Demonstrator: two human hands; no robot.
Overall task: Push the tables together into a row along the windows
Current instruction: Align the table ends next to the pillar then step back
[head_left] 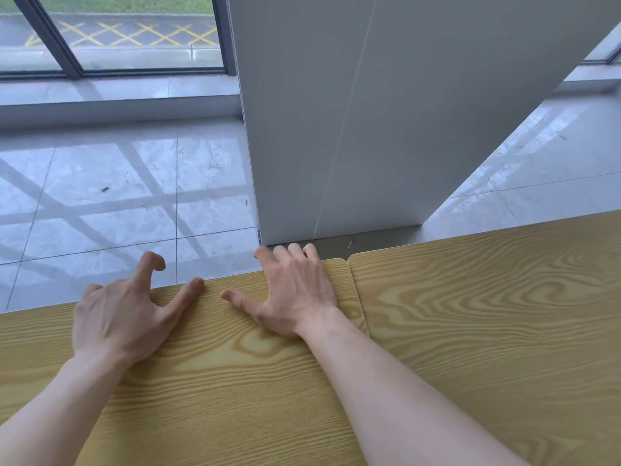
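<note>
Light yellow wood-grain laminate tabletop (218, 381): nearest the camera, under both bare forearms. Left hand (117, 317): palm down near the far edge, fingers spread and curled, index crooked out over the edge; gripping nothing. Right hand (295, 294): flat on the same tabletop, thumb splayed, fingertips (292, 250) reaching over the far edge; gripping nothing. Second matching wood-grain tabletop (487, 331): just right of the right hand, rounded corners meeting, a thin seam between. White square pillar (386, 112): directly beyond the right hand. Grey glossy tiled floor (117, 196): beyond the left hand. Dark-framed window (117, 31): farther beyond it.
</note>
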